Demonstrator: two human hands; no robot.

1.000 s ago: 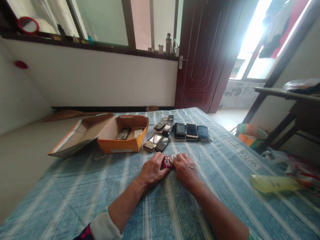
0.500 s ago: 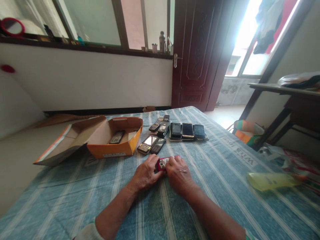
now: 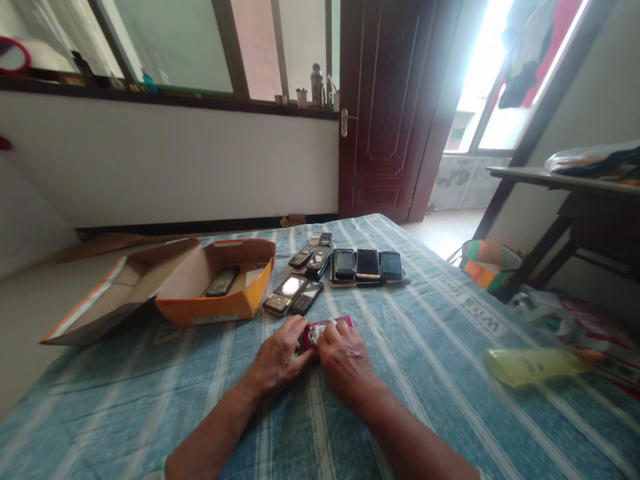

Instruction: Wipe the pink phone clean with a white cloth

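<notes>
Left hand (image 3: 277, 358) and right hand (image 3: 346, 363), both grips pinching the red phone (image 3: 330, 326) from either side. The phone lies flat on the blue striped cloth (image 3: 440, 373), just in front of two dark phones (image 3: 293, 295). Open orange box (image 3: 227, 303) sits to the left, a row of phones (image 3: 367, 265) beyond.

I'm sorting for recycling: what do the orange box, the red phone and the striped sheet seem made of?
The orange box: matte cardboard, brown inside, with folded flaps. The red phone, held between the left hand and right hand: probably hard plastic with a slight shine, though mostly covered. The striped sheet: woven cloth, matte, with soft creases.
</notes>
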